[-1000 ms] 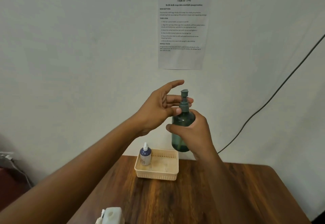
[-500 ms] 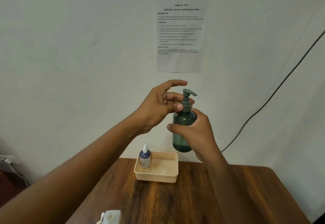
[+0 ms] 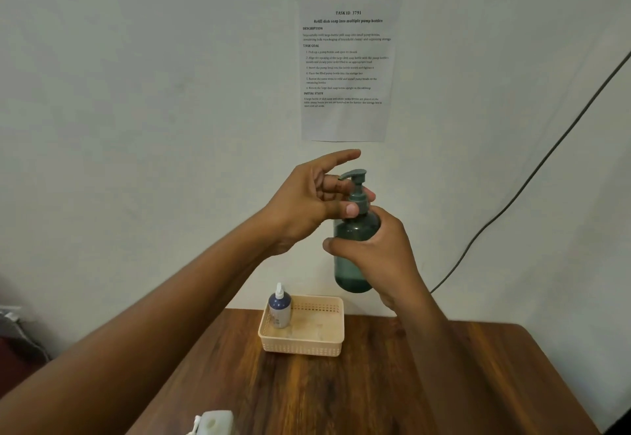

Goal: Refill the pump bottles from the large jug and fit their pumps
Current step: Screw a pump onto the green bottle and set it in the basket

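Head: pump collar [image 3: 359, 205] between left fingers [image 3: 351, 209]

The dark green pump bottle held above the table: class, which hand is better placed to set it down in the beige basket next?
Right. The right hand already grips the dark green pump bottle by its body, above the beige perforated basket. The left hand only pinches the pump collar.

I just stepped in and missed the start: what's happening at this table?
A person is fitting a pump onto a green bottle, held up above the wooden table. The right hand grips the bottle's body while the left hand pinches the pump collar at the neck. A small dark bottle stands in the beige basket, and a white jug shows at the near edge.
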A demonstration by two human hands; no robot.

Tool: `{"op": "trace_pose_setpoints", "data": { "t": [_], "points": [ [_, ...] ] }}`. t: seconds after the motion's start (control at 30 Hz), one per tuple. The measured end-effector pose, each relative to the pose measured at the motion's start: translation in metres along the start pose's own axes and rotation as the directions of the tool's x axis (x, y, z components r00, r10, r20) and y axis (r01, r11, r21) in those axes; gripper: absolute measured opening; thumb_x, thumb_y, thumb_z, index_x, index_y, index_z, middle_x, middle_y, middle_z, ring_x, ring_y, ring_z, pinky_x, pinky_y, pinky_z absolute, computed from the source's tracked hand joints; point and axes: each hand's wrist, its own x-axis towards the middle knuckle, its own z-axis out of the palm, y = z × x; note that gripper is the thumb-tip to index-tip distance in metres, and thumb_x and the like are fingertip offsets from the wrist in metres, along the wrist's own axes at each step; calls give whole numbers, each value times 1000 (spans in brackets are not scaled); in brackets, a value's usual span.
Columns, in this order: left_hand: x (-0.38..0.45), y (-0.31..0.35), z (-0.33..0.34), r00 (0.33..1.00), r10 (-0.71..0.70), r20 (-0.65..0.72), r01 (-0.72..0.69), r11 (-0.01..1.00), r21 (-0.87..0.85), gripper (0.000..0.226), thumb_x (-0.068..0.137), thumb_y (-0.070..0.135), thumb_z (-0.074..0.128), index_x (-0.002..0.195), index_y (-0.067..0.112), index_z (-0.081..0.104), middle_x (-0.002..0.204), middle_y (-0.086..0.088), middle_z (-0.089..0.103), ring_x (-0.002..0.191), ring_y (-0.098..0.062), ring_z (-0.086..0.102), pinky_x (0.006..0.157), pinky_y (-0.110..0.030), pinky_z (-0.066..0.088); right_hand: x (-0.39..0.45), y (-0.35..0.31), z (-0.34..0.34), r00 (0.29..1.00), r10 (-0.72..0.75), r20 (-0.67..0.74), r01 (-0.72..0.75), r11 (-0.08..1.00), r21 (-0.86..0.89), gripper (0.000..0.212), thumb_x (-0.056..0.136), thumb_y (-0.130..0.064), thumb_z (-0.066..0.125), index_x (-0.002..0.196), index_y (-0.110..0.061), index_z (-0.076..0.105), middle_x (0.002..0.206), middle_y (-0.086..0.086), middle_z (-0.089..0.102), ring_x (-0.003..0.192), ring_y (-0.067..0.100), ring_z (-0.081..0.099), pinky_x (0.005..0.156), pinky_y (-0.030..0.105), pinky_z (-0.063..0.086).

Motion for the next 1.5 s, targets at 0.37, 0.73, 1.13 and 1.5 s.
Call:
{"op": "trace_pose_setpoints", "data": {
  "t": [0.37,0.73,1.13,1.5],
  "points": [
    [-3,-8,8,981,64,-183,-34,986,165,77,72,12,93,139,26,59,96,-7,77,97,-24,77,97,-42,61,0,4,-4,998,-18,65,17,1000,14,54,64,-38,88,107,-43,57,97,-25,63,89,9,63,65,15,49],
    [-10,-21,-10,989,8,-146,18,984,178,59,74,10,91,126,24,68,97,-12,76,97,-30,76,94,-44,62,11,13,-5,923,-6,385,-23,997,71,54,58,-30,86,107,-34,64,98,-6,73,97,18,70,79,30,60],
    [-47,-118,-57,942,-7,-336,205,804,558,78,92,63,55,159,36,27,165,9,36,147,-13,39,116,-36,33,48,71,40,915,157,371,-101,981,-165,70,60,-35,94,120,-35,59,113,-13,63,103,16,61,86,30,56],
    [-54,-257,-103,982,-43,-186,185,461,868,95,90,83,16,165,30,-7,174,4,-12,161,-18,-9,126,-63,-5,88,167,106,939,215,267,-104,920,-377,82,64,-26,95,135,-23,55,133,-3,60,119,20,57,102,36,50]
  ]
}}
